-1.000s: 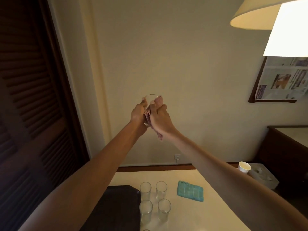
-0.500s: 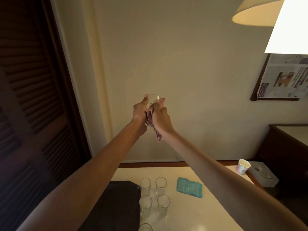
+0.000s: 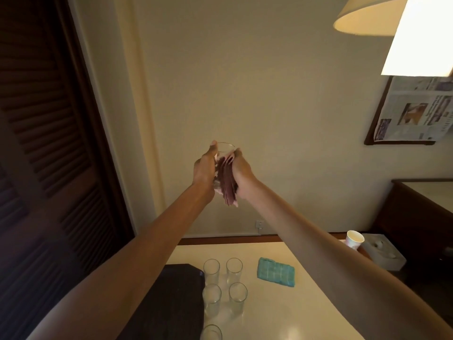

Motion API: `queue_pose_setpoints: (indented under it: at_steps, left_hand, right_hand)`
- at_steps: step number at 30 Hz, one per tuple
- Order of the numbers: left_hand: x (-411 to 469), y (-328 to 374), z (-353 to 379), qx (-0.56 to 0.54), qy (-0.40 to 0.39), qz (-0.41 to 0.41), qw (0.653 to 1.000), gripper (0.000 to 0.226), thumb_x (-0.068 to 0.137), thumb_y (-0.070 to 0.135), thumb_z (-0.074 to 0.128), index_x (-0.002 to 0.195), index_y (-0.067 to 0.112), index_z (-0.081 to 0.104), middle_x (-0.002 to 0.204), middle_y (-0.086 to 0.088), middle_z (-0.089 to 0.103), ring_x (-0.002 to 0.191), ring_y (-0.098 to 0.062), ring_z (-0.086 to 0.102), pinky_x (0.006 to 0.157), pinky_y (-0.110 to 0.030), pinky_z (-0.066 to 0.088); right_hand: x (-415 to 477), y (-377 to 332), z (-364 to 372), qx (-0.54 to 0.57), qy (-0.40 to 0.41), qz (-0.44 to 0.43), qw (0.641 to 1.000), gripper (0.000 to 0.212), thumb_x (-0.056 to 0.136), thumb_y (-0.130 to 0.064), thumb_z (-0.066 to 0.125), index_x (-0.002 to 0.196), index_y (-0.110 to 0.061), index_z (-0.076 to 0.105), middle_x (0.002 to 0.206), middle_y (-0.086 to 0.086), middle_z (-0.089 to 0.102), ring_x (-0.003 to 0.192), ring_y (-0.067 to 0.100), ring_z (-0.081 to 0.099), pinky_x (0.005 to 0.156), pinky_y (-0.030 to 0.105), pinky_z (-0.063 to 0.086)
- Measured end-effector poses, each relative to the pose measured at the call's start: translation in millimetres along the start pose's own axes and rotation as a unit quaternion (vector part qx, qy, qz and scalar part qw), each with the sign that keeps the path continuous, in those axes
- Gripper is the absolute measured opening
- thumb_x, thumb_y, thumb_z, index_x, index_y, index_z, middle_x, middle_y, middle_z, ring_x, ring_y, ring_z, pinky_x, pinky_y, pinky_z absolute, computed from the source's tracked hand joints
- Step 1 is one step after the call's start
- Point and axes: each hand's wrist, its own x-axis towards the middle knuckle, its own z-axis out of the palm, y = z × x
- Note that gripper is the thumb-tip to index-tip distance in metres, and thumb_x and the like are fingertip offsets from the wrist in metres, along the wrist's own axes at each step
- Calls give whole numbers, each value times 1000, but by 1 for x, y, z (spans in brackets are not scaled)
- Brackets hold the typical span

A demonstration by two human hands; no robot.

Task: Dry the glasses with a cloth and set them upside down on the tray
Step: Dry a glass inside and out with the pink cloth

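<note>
**While raised high, one glass sits between both hands**

Where the louvred door (image 3: 49,143) fills the left edge, the dark tray (image 3: 176,298) lies on the table (image 3: 282,310), partly hidden by the left forearm and cut off below. Well above everything on the table, before the plain wall, the left hand (image 3: 204,169) grips a clear glass (image 3: 225,146), thumb lying along its side. The right hand (image 3: 241,170) curls round a purple cloth (image 3: 228,185) and presses it to the glass, so only the rim and base show. Five upright glasses (image 3: 234,268) stand just right of the tray, the nearest one cropped. Further right are a teal cloth (image 3: 275,272) and a paper cup (image 3: 354,240).
</note>
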Motion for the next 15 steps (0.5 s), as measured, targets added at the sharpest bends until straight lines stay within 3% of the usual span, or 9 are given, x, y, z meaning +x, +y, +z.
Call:
queue_pose_setpoints:
  at_steps: [2, 4, 8, 10, 12, 15]
  left_hand:
    - [3, -1, -1, -16, 1, 4, 1000, 56, 97, 60, 57, 119, 11, 70, 105, -10, 78, 98, -28, 75, 80, -38, 59]
    - [6, -2, -2, -34, 11, 3, 999, 50, 101, 55, 54, 118, 11, 71, 104, -8, 77, 100, -28, 74, 86, -39, 57]
    - [2, -3, 1, -75, -8, -27, 997, 50, 108, 50, 44, 113, 8, 70, 116, -14, 74, 111, -32, 70, 82, -41, 56]
    - [-3, -4, 2, -87, -31, -27, 995, 59, 106, 59, 40, 115, 10, 73, 117, -16, 74, 109, -33, 71, 79, -43, 56]
    - [-2, -5, 4, -78, -62, -20, 995, 64, 102, 67, 38, 114, 17, 77, 118, -15, 75, 107, -34, 72, 82, -47, 58]
    - [-10, 2, 6, -32, -59, 2, 998, 60, 101, 66, 44, 113, 18, 78, 102, -6, 78, 93, -23, 74, 71, -34, 56]
  right_hand:
    - [-2, 16, 1, -137, 17, -86, 987, 65, 102, -60, 22, 91, -13, 65, 91, 13, 73, 87, 27, 72, 88, 44, 57]
    - [-2, 26, 1, -249, 41, -203, 946, 53, 103, -58, 26, 105, -11, 52, 103, 12, 69, 91, 24, 69, 83, 41, 56]
    - [-1, 13, -1, -296, 77, -336, 891, 50, 103, -51, 38, 127, -7, 42, 117, 6, 58, 98, 18, 59, 84, 35, 49]
    - [7, 2, -1, -277, 89, -309, 905, 53, 101, -56, 38, 119, -7, 50, 110, 6, 64, 97, 22, 65, 83, 37, 51]
    - [14, -8, -1, -233, 89, -227, 942, 63, 95, -66, 35, 108, -10, 61, 100, 7, 71, 91, 23, 69, 83, 37, 54]
    - [19, -13, 0, -104, 28, -95, 990, 75, 91, -73, 28, 90, -12, 72, 89, 12, 75, 81, 29, 73, 83, 43, 58]
